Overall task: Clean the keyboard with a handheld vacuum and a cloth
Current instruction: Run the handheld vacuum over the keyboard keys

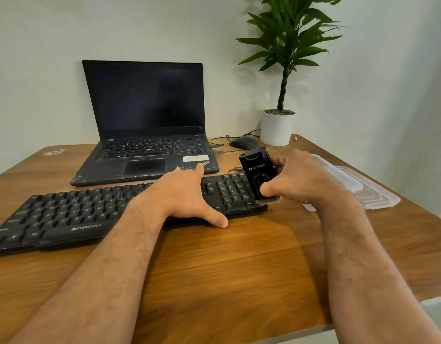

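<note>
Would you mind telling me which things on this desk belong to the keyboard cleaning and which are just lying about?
In use: Zebronics keyboard; handheld vacuum gripped by right hand; left hand steadying the keyboard.

Lying about: laptop; mouse; potted plant; clear plastic lid. No cloth visible.

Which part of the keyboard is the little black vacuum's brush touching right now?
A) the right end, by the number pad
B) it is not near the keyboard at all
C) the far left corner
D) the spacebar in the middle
A: the right hand grips the handheld vacuum upright with its brush at the right edge of the keyboard, beside the number pad, while the left hand rests flat on the keys.
</note>
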